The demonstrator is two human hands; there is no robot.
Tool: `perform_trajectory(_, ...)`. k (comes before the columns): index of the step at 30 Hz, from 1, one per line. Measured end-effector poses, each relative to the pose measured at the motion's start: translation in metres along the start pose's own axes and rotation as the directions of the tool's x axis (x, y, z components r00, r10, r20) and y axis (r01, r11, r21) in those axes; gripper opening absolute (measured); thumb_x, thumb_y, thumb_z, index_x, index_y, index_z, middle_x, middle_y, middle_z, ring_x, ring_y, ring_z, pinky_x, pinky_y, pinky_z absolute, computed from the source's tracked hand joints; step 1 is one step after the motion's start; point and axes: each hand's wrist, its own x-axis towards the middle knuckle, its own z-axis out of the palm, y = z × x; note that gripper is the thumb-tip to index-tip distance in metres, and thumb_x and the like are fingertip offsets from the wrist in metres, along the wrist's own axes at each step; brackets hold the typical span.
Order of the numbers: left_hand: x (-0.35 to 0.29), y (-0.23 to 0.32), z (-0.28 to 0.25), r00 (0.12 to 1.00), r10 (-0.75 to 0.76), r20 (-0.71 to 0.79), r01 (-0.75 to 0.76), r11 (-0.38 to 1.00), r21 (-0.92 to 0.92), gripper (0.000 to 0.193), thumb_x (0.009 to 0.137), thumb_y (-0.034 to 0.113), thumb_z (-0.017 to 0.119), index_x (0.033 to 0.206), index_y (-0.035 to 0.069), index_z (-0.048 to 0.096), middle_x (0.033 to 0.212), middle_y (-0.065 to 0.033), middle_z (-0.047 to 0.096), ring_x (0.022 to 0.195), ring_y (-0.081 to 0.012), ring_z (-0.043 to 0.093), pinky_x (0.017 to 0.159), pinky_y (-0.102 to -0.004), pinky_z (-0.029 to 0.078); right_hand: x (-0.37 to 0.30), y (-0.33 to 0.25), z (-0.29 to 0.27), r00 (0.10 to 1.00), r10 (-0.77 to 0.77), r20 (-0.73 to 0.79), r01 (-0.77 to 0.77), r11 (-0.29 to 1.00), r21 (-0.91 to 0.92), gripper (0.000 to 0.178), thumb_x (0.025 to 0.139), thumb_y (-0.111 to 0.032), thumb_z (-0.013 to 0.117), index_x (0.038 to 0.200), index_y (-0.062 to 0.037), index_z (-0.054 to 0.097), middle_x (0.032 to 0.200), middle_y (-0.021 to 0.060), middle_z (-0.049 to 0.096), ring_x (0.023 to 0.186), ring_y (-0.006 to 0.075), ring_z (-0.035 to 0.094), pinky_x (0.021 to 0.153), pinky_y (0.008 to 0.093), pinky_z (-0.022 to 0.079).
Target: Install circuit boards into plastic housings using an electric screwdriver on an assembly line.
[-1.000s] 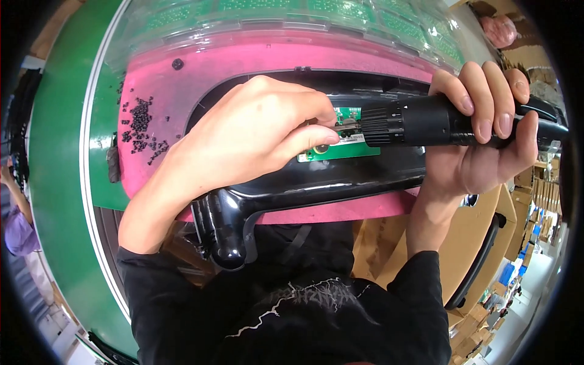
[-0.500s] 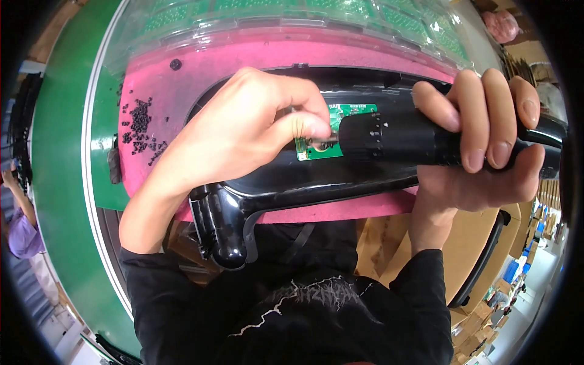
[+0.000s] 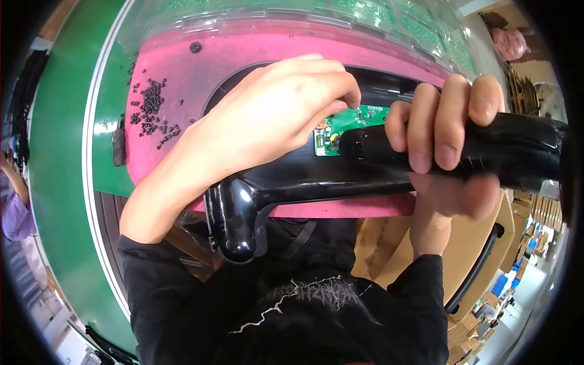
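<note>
My right hand (image 3: 441,131) is wrapped around a black electric screwdriver (image 3: 517,143). Its ringed nose lies over the lower part of a green circuit board (image 3: 369,115), and the bit's tip is hidden. The board sits inside a long, glossy black plastic housing (image 3: 340,176) with a rounded arm sticking out at its near left. Over the housing's left part, my left hand (image 3: 286,100) has its fingers curled with thumb and forefinger together by the board's upper left edge. Whatever those fingertips hold, if anything, is hidden.
Small black screws (image 3: 152,100) are scattered on the pink mat (image 3: 237,48) at left, near a round black part (image 3: 195,47). A dark strip (image 3: 118,146) lies beside the mat. Clear plastic trays (image 3: 255,21) with green boards stand behind. Cardboard (image 3: 383,243) is at near right.
My left hand has moved off the screwdriver's nose, up and right to the board's upper edge. My right hand and the screwdriver have shifted slightly left, its nose sitting lower against the board.
</note>
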Motion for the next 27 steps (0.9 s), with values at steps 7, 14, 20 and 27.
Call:
perform_trajectory(7, -0.006, 0.002, 0.004, 0.989, 0.067, -0.129, -0.064, 0.998, 0.022, 0.016, 0.08, 0.0, 0.06, 0.095, 0.006, 0.062, 0.09, -0.0092, 0.063, 0.092, -0.0323, 0.062, 0.074, -0.0424, 0.052, 0.001, 0.008, 0.016, 0.994, 0.026, 0.107, -0.02, 0.998, -0.057, 0.091, 0.073, -0.067, 0.073, 0.14, -0.0126, 0.043, 0.099, 0.0016, 0.055, 0.084, 0.0185, 0.057, 0.086, 0.0392, 0.043)
perform_trajectory(14, -0.004, 0.003, 0.002, 0.993, 0.057, -0.104, -0.055, 0.998, 0.023, 0.025, 0.072, -0.004, 0.061, 0.094, 0.006, 0.062, 0.089, -0.008, 0.062, 0.092, -0.0313, 0.061, 0.075, -0.0421, 0.052, 0.021, 0.01, -0.006, 0.9, 0.015, 0.437, -0.029, 0.999, 0.025, 0.088, 0.08, -0.065, 0.068, 0.144, -0.0115, 0.041, 0.094, 0.0005, 0.056, 0.081, 0.0177, 0.057, 0.086, 0.04, 0.042)
perform_trajectory(20, -0.007, 0.009, -0.006, 1.0, -0.028, 0.005, 0.028, 0.999, 0.014, 0.025, 0.076, -0.004, 0.059, 0.1, 0.001, 0.06, 0.096, -0.0137, 0.063, 0.095, -0.0353, 0.061, 0.082, -0.0435, 0.049, 0.001, 0.005, 0.015, 0.988, 0.056, 0.142, -0.056, 0.998, -0.002, 0.093, 0.08, -0.066, 0.069, 0.148, -0.0115, 0.037, 0.091, -0.0031, 0.054, 0.079, 0.0139, 0.052, 0.082, 0.0371, 0.039)
perform_trajectory(27, -0.003, 0.008, 0.002, 1.0, 0.024, 0.014, -0.022, 0.994, -0.103, 0.019, 0.08, 0.002, 0.064, 0.099, 0.0, 0.062, 0.093, -0.013, 0.065, 0.09, -0.0314, 0.063, 0.078, -0.0395, 0.05, -0.006, -0.027, -0.004, 0.959, -0.192, -0.207, 0.231, 0.955, 0.185, 0.067, 0.092, -0.044, 0.067, 0.14, -0.0064, 0.039, 0.105, -0.0024, 0.048, 0.095, 0.0147, 0.044, 0.094, 0.0397, 0.029)
